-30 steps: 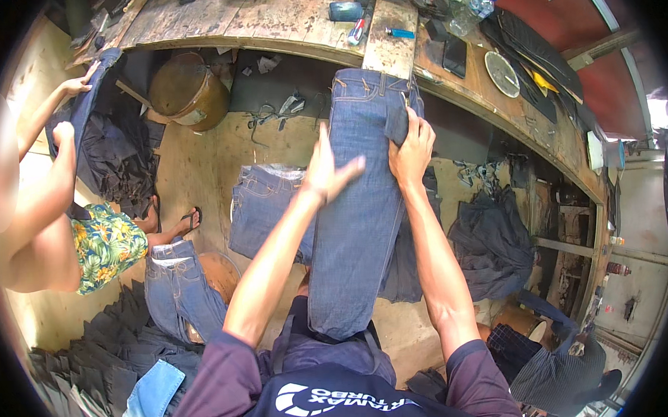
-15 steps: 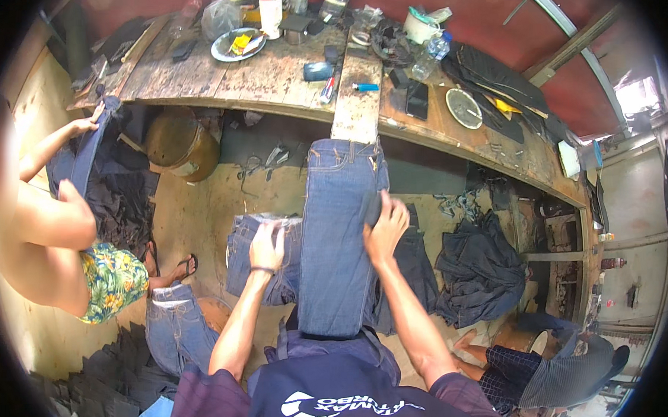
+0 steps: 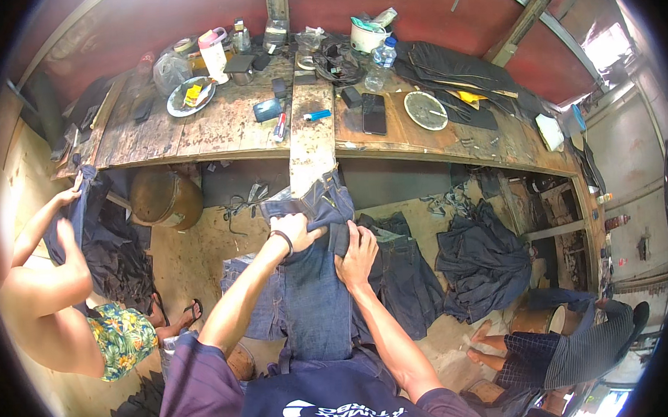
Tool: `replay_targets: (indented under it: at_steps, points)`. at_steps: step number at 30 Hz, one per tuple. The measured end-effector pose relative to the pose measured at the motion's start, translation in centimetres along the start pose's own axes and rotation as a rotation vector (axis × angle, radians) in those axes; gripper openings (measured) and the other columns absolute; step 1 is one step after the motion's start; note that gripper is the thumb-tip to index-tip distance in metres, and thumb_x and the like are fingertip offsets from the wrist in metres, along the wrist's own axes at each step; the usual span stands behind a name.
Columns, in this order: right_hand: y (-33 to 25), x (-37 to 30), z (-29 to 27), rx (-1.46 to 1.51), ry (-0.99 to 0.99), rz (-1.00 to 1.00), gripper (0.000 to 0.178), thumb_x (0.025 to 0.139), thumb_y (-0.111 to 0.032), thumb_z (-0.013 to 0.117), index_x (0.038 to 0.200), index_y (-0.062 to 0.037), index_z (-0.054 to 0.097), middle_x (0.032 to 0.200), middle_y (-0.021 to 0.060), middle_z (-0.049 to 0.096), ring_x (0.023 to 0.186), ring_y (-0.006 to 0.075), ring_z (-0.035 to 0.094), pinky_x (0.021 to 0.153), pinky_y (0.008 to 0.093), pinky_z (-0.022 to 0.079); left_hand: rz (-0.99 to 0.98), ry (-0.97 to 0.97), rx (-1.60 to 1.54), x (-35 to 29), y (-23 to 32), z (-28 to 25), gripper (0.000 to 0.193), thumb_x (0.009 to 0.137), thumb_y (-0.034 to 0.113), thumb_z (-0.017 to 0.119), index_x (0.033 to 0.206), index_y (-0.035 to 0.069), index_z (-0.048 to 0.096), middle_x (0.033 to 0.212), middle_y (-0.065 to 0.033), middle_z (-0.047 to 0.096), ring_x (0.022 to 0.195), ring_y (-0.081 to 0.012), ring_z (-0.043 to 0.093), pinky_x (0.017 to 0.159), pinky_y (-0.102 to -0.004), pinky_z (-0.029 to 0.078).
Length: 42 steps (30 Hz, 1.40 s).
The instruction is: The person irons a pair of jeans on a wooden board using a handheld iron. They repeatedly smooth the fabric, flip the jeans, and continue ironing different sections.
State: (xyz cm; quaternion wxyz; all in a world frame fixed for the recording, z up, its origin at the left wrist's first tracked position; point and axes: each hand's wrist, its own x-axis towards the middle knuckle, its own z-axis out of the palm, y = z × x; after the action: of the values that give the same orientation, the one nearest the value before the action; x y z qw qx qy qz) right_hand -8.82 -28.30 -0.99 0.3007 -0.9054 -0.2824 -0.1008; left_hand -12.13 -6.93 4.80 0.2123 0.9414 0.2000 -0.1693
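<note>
Blue jeans [image 3: 320,306] lie lengthwise over a narrow board [image 3: 310,142] that juts from the workbench toward me. Their waist end is bunched and partly lifted at the far end. My left hand [image 3: 296,235] grips the denim just below the waistband, its thumb pointing right. In my right hand [image 3: 357,254] is a dark rectangular block [image 3: 339,239], held against the right edge of the jeans close to my left hand. Most of the board is hidden under the denim.
The workbench [image 3: 234,142] carries a plate [image 3: 191,97], a phone [image 3: 374,114], a blue lighter [image 3: 317,115] and a round lid [image 3: 425,110]. Dark garments [image 3: 481,258] hang or lie beside the board. A person [image 3: 47,295] handles denim at left; another [image 3: 578,347] bends at lower right.
My left hand has moved from beside the jeans onto their upper part and grips them. The waist end has become bunched. My right hand, with the block, has shifted left; the view has tilted up.
</note>
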Motion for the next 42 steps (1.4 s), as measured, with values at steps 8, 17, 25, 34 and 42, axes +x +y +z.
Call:
replay_targets:
  at_steps: [8,17,25,34,42]
  points:
    - [0.1,-0.3,-0.4,0.015,0.014,-0.001,0.094,0.072,-0.008,0.087,0.158,-0.0134,0.051,0.140,0.0164,0.055,0.136,0.0411,0.052,0.114,0.0547,0.042,0.154,-0.222,-0.496,0.0,-0.9,0.6,0.046,0.109,0.043,0.069,0.111,-0.002,0.081,0.099,-0.0145,0.083,0.094,-0.0229,0.076,0.091,-0.0425,0.057]
    - [0.3,-0.8,-0.3,0.003,-0.063,0.028,0.108,0.065,-0.003,0.094,0.161,-0.0153,0.047,0.146,0.0176,0.052,0.139,0.0418,0.049,0.114,0.0563,0.043,-0.175,0.363,0.002,0.9,-2.4,-2.3,0.111,0.072,0.059,0.095,0.163,0.015,0.049,0.177,-0.0200,0.035,0.166,-0.0396,0.026,0.125,-0.0750,0.026]
    - [0.1,2.5,-0.7,0.201,0.010,0.045,0.102,0.068,0.005,0.089,0.161,-0.0103,0.048,0.147,0.0222,0.049,0.135,0.0451,0.052,0.115,0.0544,0.045,0.005,0.690,-0.038,3.3,-0.6,5.4,0.112,0.093,0.081,0.064,0.177,0.016,0.027,0.183,-0.0222,0.020,0.170,-0.0429,0.014,0.132,-0.0747,0.009]
    - [-6.9,-2.5,-3.7,0.692,-1.056,-0.516,0.097,0.056,0.012,0.076,0.151,-0.0084,0.067,0.156,0.0139,0.066,0.151,0.0335,0.056,0.129,0.0493,0.043,-0.034,0.530,-0.219,8.2,-2.7,1.7,0.137,0.084,0.077,0.079,0.180,0.016,0.002,0.180,-0.0265,0.026,0.162,-0.0469,0.034,0.127,-0.0659,0.033]
    - [-3.2,4.5,2.7,0.673,-0.865,-0.455,0.058,0.073,-0.001,0.083,0.131,-0.0046,0.077,0.135,0.0152,0.078,0.133,0.0358,0.070,0.117,0.0512,0.052,-0.254,0.266,-0.364,10.7,-3.3,-0.6,0.155,0.068,0.094,0.079,0.171,-0.007,0.025,0.113,-0.0265,0.081,0.110,-0.0445,0.079,0.098,-0.0506,0.063]
